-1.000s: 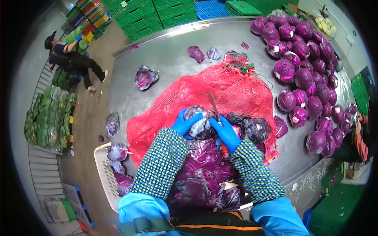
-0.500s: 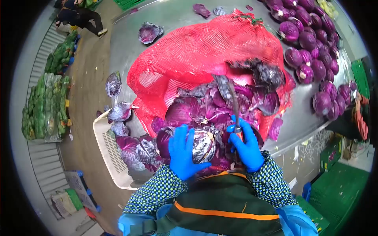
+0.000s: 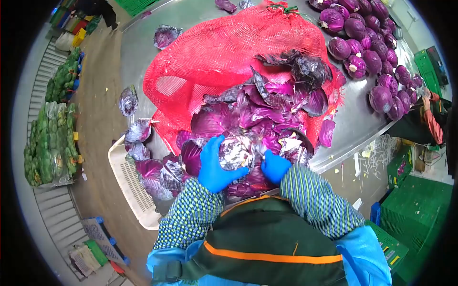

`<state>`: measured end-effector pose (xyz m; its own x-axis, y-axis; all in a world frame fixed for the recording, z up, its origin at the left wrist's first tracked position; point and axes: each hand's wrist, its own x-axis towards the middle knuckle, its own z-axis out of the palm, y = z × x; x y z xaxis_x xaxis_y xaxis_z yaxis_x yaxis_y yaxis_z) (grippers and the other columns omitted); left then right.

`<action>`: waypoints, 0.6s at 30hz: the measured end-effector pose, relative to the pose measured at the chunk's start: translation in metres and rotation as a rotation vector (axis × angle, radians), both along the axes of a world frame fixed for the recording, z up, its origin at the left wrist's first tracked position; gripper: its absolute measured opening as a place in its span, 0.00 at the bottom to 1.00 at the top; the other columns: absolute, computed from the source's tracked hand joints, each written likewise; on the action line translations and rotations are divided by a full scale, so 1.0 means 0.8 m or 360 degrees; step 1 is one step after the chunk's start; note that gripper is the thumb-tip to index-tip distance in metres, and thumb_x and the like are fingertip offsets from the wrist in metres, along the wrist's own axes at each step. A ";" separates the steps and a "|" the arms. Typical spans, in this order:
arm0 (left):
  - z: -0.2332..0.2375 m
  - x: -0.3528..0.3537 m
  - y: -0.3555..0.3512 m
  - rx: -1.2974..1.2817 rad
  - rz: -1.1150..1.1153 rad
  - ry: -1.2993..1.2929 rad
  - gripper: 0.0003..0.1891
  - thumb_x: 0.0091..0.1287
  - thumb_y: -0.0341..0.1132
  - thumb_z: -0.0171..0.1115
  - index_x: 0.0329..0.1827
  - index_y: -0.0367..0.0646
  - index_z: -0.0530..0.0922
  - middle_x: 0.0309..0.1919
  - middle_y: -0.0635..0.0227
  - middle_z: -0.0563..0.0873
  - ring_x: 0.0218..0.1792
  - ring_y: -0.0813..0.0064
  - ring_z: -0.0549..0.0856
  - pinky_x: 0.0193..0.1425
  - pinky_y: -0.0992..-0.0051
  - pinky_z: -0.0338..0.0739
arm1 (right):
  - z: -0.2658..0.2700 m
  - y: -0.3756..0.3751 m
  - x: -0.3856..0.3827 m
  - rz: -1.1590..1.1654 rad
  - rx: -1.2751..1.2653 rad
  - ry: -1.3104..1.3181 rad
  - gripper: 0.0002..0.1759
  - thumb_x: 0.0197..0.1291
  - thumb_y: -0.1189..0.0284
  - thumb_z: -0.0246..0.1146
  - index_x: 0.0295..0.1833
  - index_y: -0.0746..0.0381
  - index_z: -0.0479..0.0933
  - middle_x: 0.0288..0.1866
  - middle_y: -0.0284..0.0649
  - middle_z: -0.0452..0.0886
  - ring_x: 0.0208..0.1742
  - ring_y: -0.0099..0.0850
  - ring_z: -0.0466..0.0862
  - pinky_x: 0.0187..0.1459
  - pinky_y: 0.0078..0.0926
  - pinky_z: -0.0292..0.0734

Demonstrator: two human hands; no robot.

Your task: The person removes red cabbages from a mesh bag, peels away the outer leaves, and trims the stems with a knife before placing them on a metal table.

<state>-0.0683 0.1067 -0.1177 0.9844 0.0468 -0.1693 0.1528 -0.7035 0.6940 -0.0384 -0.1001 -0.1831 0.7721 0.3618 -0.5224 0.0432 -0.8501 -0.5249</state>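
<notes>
My blue-gloved left hand (image 3: 215, 167) is curved around the left side of a red cabbage (image 3: 235, 153), whose pale, mottled face points up. Close to its right side is my right hand (image 3: 275, 167), closed in a fist around a knife that is now mostly hidden by the glove. Loose purple leaves (image 3: 260, 112) are heaped beyond both hands, spilling out of the open red mesh bag (image 3: 229, 52). A dark, wilted cabbage (image 3: 310, 70) lies on the right part of the bag.
Many trimmed red cabbages (image 3: 372, 52) are piled at the table's far right. A cream plastic crate (image 3: 138, 190) stands at the left edge beside leaves. Green crates (image 3: 415, 214) are stacked at lower right. Another person's sleeve (image 3: 431, 126) shows at right.
My right hand has moved left and down toward the cabbage, and the knife blade that stood upright is no longer plainly seen. My left hand stays on the cabbage. The view has shifted slightly.
</notes>
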 end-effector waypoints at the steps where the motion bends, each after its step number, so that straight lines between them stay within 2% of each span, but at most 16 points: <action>1: -0.006 0.003 0.012 -0.0112 0.0005 0.0012 0.52 0.37 0.45 0.80 0.66 0.36 0.60 0.60 0.51 0.65 0.63 0.58 0.67 0.68 0.63 0.62 | -0.021 -0.007 0.013 -0.0035 0.0016 0.0147 0.13 0.60 0.69 0.50 0.45 0.67 0.67 0.31 0.61 0.79 0.35 0.52 0.82 0.34 0.51 0.75; 2: -0.007 0.009 0.028 -0.0348 0.0039 0.0124 0.52 0.37 0.45 0.81 0.66 0.37 0.60 0.61 0.50 0.66 0.62 0.58 0.68 0.67 0.63 0.63 | -0.018 -0.010 0.012 0.0001 0.0064 0.0049 0.14 0.61 0.68 0.50 0.46 0.67 0.68 0.32 0.60 0.79 0.36 0.53 0.82 0.35 0.48 0.75; 3: -0.011 0.012 0.044 -0.0591 0.0073 0.0232 0.52 0.36 0.45 0.81 0.65 0.38 0.61 0.61 0.49 0.66 0.61 0.58 0.70 0.67 0.63 0.64 | -0.002 -0.016 0.012 -0.0082 0.0299 0.0106 0.17 0.61 0.65 0.54 0.49 0.67 0.68 0.31 0.59 0.78 0.34 0.53 0.81 0.33 0.45 0.74; 5: -0.026 0.006 0.060 -0.1131 0.0112 0.0236 0.51 0.38 0.35 0.82 0.67 0.37 0.59 0.58 0.56 0.70 0.61 0.65 0.71 0.66 0.66 0.66 | 0.012 -0.026 -0.010 -0.0260 0.0709 -0.0200 0.18 0.60 0.67 0.58 0.52 0.64 0.69 0.31 0.52 0.80 0.30 0.47 0.82 0.31 0.40 0.74; 7: -0.002 -0.002 0.040 -0.1614 0.0159 0.0162 0.53 0.38 0.34 0.81 0.68 0.36 0.57 0.61 0.57 0.69 0.63 0.65 0.69 0.68 0.65 0.63 | 0.079 -0.027 -0.011 -0.0634 0.1014 -0.0067 0.20 0.59 0.71 0.62 0.56 0.62 0.69 0.33 0.41 0.81 0.33 0.38 0.83 0.34 0.36 0.76; 8: 0.005 0.000 0.032 -0.1778 -0.0004 0.0081 0.56 0.38 0.32 0.80 0.71 0.36 0.54 0.65 0.58 0.65 0.65 0.66 0.67 0.70 0.65 0.60 | 0.123 -0.024 -0.007 -0.0923 0.1163 0.0179 0.22 0.59 0.72 0.62 0.59 0.62 0.68 0.39 0.39 0.80 0.39 0.35 0.81 0.41 0.34 0.75; 9: 0.024 0.010 0.024 -0.1727 -0.0234 -0.0135 0.51 0.41 0.32 0.78 0.71 0.40 0.57 0.67 0.57 0.63 0.67 0.63 0.66 0.71 0.64 0.57 | 0.151 -0.018 0.004 -0.1217 0.1297 0.0414 0.25 0.59 0.73 0.63 0.61 0.62 0.67 0.45 0.37 0.79 0.46 0.32 0.80 0.48 0.32 0.74; 10: 0.026 0.019 0.026 -0.1305 -0.0430 -0.0268 0.47 0.44 0.31 0.76 0.69 0.41 0.61 0.68 0.56 0.63 0.67 0.61 0.66 0.71 0.64 0.58 | 0.143 -0.016 0.014 -0.0779 0.1334 -0.0194 0.30 0.58 0.71 0.64 0.66 0.62 0.64 0.55 0.44 0.73 0.58 0.34 0.73 0.61 0.33 0.66; 11: 0.026 0.021 0.028 -0.0867 -0.0605 -0.0406 0.42 0.46 0.29 0.74 0.68 0.43 0.64 0.68 0.56 0.62 0.67 0.59 0.66 0.71 0.64 0.58 | 0.127 -0.022 0.024 -0.0534 0.1157 -0.0215 0.36 0.55 0.69 0.67 0.68 0.62 0.61 0.60 0.47 0.67 0.63 0.37 0.67 0.66 0.35 0.60; 12: 0.022 0.019 0.015 -0.0721 -0.0490 -0.0462 0.29 0.50 0.25 0.68 0.59 0.46 0.75 0.66 0.55 0.66 0.65 0.57 0.69 0.68 0.65 0.61 | 0.113 -0.023 0.024 -0.0466 0.1049 -0.0261 0.39 0.52 0.66 0.69 0.68 0.62 0.61 0.60 0.48 0.67 0.64 0.39 0.66 0.66 0.35 0.60; 13: -0.001 0.015 0.008 -0.0746 -0.0416 -0.0597 0.20 0.49 0.22 0.64 0.47 0.47 0.81 0.60 0.57 0.72 0.60 0.57 0.72 0.62 0.65 0.68 | 0.099 -0.021 0.026 -0.0400 0.0955 -0.0314 0.41 0.50 0.64 0.71 0.68 0.62 0.62 0.61 0.49 0.66 0.64 0.41 0.66 0.65 0.36 0.61; 14: -0.016 -0.005 0.011 -0.0630 -0.0380 -0.0570 0.15 0.49 0.21 0.62 0.41 0.46 0.81 0.54 0.58 0.75 0.57 0.59 0.74 0.57 0.65 0.71 | 0.079 -0.024 0.021 -0.0457 0.0929 -0.0246 0.44 0.47 0.61 0.74 0.68 0.61 0.62 0.60 0.49 0.67 0.64 0.42 0.66 0.65 0.36 0.61; 15: -0.016 -0.016 0.011 -0.0516 -0.0347 -0.0526 0.12 0.49 0.20 0.61 0.34 0.46 0.82 0.48 0.60 0.79 0.53 0.61 0.77 0.52 0.66 0.74 | 0.077 -0.024 0.011 -0.0525 0.0884 -0.0194 0.43 0.48 0.68 0.73 0.69 0.60 0.62 0.62 0.44 0.67 0.65 0.35 0.66 0.66 0.33 0.60; 17: -0.004 -0.039 0.039 -0.0592 -0.0358 -0.0165 0.08 0.50 0.20 0.59 0.29 0.44 0.82 0.36 0.63 0.82 0.42 0.63 0.82 0.44 0.68 0.76 | 0.075 -0.024 -0.005 -0.0502 0.0893 -0.0123 0.44 0.48 0.69 0.73 0.70 0.61 0.61 0.61 0.43 0.68 0.64 0.34 0.67 0.66 0.32 0.60; 18: -0.006 -0.050 0.050 -0.0563 -0.0214 -0.0090 0.08 0.52 0.20 0.58 0.28 0.43 0.81 0.29 0.63 0.82 0.34 0.64 0.83 0.39 0.70 0.77 | 0.069 -0.025 -0.010 -0.0501 0.0947 -0.0115 0.44 0.48 0.66 0.73 0.70 0.60 0.60 0.61 0.46 0.67 0.64 0.38 0.67 0.65 0.34 0.61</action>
<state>-0.1085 0.1466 -0.1223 0.9861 -0.1351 -0.0971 0.0300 -0.4299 0.9024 -0.0463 -0.1204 -0.1277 0.9133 0.3239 -0.2471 -0.1068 -0.3949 -0.9125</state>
